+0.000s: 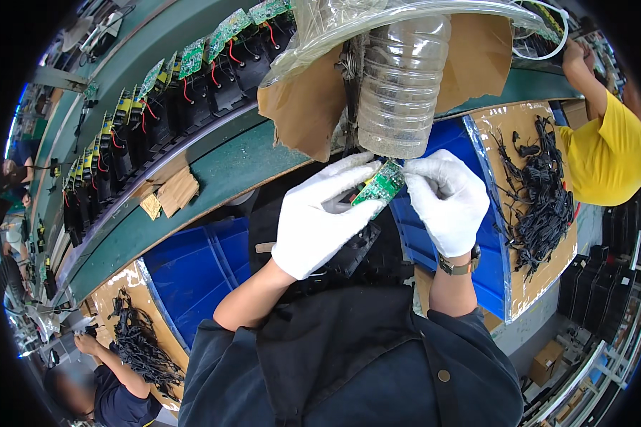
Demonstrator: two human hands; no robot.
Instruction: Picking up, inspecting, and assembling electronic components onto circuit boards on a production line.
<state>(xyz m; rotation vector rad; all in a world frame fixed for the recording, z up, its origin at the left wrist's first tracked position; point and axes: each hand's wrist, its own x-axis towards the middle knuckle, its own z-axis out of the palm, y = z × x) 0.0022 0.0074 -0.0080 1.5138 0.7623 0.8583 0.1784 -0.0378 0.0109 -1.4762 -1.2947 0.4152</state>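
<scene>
My left hand (325, 217), in a white glove, grips a small green circuit board (382, 183) between thumb and fingers. The board is tilted, with its soldered face toward me. At its upper right corner, my white-gloved right hand (450, 199) is closed in a pinch. Whatever lies between those fingertips is too small to make out. Just beyond both hands stands a ribbed clear plastic bottle (400, 92), with brown cardboard (306, 107) around it. Below the board, dark parts (360, 249) lie in shadow, partly covered by my left hand.
Along the curved rail at left sit several black housings (160, 135) with green boards and red wires. Blue bins (192, 274) flank me. Bundled black cables (538, 199) lie on cardboard at right, more (139, 341) at lower left. One person (609, 153) works at right, another (117, 391) at lower left.
</scene>
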